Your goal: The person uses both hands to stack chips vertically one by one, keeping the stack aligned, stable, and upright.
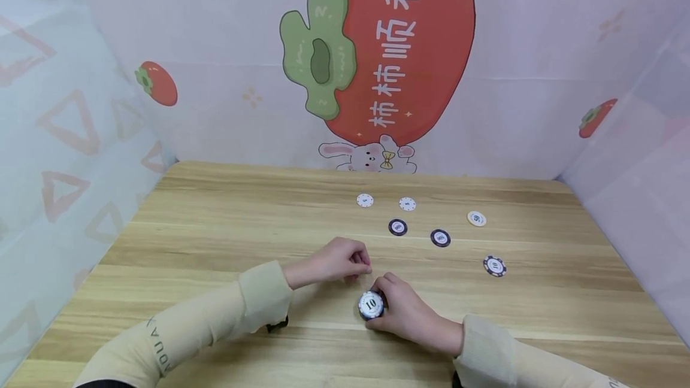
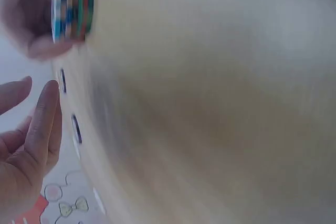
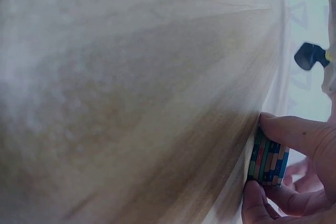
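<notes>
My right hand [image 1: 409,313] grips a short stack of poker chips [image 1: 371,304] by its sides, near the front middle of the table. The top chip is white with a "10" on it. Seen from the right wrist, the stack [image 3: 269,158] shows green, red, tan and blue edges between thumb and fingers. To the left and slightly farther back, my left hand [image 1: 336,259] hovers beside it with loosely bent fingers. In the left wrist view that hand's thumb and fingers [image 2: 39,135] stand apart with nothing between them.
Single chips lie flat beyond the hands: two white "5" chips [image 1: 365,200], two dark chips [image 1: 398,227], a pale "50" chip [image 1: 477,218] and a dark-rimmed "10" chip [image 1: 495,266]. Behind the wooden table [image 1: 242,208] hangs a printed curtain [image 1: 226,29].
</notes>
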Demonstrator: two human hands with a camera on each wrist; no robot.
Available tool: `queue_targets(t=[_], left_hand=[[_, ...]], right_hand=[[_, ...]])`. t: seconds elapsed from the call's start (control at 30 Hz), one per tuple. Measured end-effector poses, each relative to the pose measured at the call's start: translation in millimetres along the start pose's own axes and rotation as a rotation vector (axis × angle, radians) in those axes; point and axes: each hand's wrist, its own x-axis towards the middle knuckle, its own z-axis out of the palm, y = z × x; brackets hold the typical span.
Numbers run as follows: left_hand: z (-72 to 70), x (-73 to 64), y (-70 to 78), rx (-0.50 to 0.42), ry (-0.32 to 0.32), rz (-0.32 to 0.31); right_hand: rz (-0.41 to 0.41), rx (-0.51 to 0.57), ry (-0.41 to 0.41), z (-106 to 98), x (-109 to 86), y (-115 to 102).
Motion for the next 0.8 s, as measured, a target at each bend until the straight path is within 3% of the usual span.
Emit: queue_targets(t=[0.17, 0.33, 0.53, 0.8], left_hand=[[-15.0, 10.6, -1.1, 0.281, 0.037, 0.108], [-27.0, 22.3, -4.2, 0.516, 0.074, 0.134], [-37.2, 37.1, -8.1, 0.602, 0.072, 0.151], [-48.6, 55.5, -9.3, 0.603, 0.104, 0.172]], right_hand=[[0.011, 0.002, -0.009, 0.8, 0.6, 1.1], [0.008, 0.001, -0.005, 1.0, 0.5, 1.3], [0.018, 0.009, -0.015, 0.3, 0.2, 1.4], [-0.009, -0.003, 0.017, 1.3, -0.5, 1.1]])
